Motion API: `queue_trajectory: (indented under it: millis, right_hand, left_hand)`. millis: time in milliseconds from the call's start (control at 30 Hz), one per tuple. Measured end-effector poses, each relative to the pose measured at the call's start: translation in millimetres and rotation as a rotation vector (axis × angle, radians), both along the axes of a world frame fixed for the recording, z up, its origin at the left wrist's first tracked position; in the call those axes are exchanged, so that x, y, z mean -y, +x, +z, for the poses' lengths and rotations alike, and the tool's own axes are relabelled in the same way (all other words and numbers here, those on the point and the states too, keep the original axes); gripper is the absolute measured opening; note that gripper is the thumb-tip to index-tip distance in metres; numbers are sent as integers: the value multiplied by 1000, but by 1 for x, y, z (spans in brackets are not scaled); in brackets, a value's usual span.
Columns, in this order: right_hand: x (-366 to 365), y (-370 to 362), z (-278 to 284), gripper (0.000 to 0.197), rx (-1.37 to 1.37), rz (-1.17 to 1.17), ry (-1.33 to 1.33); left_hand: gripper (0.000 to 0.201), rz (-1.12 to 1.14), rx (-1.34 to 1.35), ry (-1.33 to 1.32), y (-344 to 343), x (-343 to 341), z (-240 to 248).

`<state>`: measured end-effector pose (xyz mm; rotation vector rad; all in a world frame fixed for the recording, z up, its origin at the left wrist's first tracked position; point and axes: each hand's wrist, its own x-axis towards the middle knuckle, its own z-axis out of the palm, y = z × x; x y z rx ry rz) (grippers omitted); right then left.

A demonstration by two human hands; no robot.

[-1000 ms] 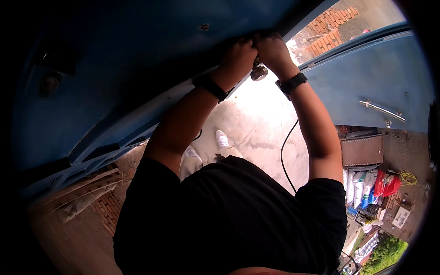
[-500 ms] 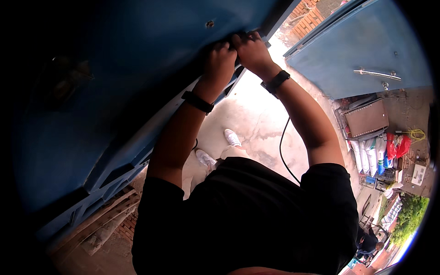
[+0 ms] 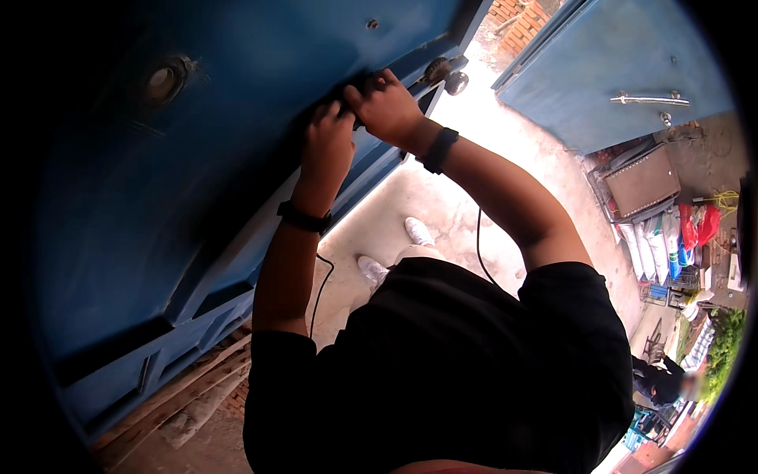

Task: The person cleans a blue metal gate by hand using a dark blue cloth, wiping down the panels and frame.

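Note:
A large blue metal door [image 3: 260, 103] fills the upper left, and both my hands rest close together against its shaded face. My left hand [image 3: 328, 146] has its fingers curled in at the panel. Beside it on the right, my right hand [image 3: 384, 110] is also curled, its thumb toward the left fingers. Something dark lies under the fingers, but I cannot make it out. To the right of my hands, at the door's edge, a dark round knob [image 3: 455, 82] sticks out. A pale round fitting [image 3: 164, 81] shows farther left on the panel, and a small hole [image 3: 373, 24] above.
At the right hangs another blue door leaf [image 3: 616, 71] with a metal bar handle [image 3: 650, 99]. Stacked sacks [image 3: 651, 249] and a brown panel [image 3: 643, 182] stand below it. Wooden planks [image 3: 189, 387] lie at lower left. A black cable [image 3: 479, 245] hangs near my right arm. Another person [image 3: 659, 379] is at lower right.
Both hands have shifted left along the door, away from its edge. The knob at the edge, previously covered, now shows. My view has also shifted slightly.

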<state>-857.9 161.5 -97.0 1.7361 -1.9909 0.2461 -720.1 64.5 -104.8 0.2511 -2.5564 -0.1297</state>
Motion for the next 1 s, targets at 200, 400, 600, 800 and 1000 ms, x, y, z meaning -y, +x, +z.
queue_trajectory:
  millis: [200, 400, 600, 800, 1000]
  right_hand:
    - [17, 58, -5, 20, -2, 60, -12]
    - [36, 118, -13, 17, 0, 198, -146]
    - [70, 195, -16, 16, 192, 404, -170]
    - [87, 236, -15, 13, 199, 516, -242]
    - [67, 194, -2, 15, 184, 497, -139]
  left_hand:
    - [43, 70, 33, 108, 68, 16, 2]
    - [53, 175, 85, -42, 143, 38, -7]
    - [54, 252, 161, -97, 245, 68, -4]
    - [52, 370, 199, -155, 288, 63, 14]
    - [54, 401, 83, -235, 263, 51, -10]
